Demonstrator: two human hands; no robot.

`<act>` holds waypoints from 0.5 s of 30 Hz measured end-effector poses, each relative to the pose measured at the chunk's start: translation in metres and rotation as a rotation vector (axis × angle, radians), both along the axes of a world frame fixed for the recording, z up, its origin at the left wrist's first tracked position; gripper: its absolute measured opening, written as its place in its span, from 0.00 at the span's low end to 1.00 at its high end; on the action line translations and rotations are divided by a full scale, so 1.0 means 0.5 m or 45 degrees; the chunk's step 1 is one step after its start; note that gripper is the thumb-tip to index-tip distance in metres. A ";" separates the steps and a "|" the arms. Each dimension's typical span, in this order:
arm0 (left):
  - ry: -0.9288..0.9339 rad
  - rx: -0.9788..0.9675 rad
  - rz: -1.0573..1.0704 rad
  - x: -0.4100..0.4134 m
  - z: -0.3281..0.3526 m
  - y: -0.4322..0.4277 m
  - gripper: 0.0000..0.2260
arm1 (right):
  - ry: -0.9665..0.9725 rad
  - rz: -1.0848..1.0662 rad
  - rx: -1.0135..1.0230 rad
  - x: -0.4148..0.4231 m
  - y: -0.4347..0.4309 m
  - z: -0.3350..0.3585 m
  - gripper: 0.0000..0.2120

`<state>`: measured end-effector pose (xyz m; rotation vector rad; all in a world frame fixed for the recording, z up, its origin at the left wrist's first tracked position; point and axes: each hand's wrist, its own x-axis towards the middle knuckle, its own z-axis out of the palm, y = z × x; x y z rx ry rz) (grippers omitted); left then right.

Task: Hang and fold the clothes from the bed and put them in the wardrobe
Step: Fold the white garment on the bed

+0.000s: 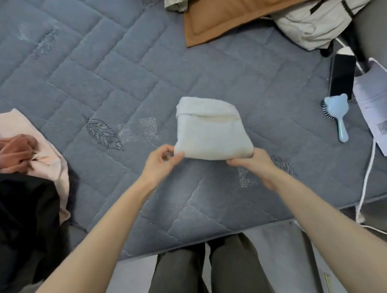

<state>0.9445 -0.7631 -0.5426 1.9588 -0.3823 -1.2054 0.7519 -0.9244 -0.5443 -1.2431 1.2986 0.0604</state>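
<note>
A folded white garment (209,131) lies on the grey-blue quilted bed (92,84), near the middle. My left hand (161,162) pinches its near left corner between thumb and fingers. My right hand (253,162) grips the near right corner, fingers tucked under the fold. A pile of pink clothes (23,149) and a black garment (21,215) lie at the bed's left edge. At the far side sit a brown garment (235,8) and a crumpled off-white jacket (316,21).
On the right of the bed lie a black phone (342,76), a light blue hairbrush (339,117), a white paper bag (382,110) and a white cable (368,175). The bed's near edge runs just in front of my legs.
</note>
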 end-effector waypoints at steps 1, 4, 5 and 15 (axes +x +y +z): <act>0.017 0.085 -0.065 -0.022 -0.033 0.028 0.04 | 0.062 0.042 0.069 -0.026 0.025 -0.031 0.17; 0.074 0.225 -0.160 -0.069 -0.102 0.100 0.05 | 0.160 0.045 0.169 -0.086 0.084 -0.100 0.14; 0.084 0.236 -0.164 -0.078 -0.114 0.117 0.05 | 0.177 0.051 0.178 -0.099 0.096 -0.113 0.14; -0.069 0.046 -0.099 -0.021 -0.067 0.039 0.01 | 0.016 0.139 -0.157 -0.048 0.026 -0.057 0.10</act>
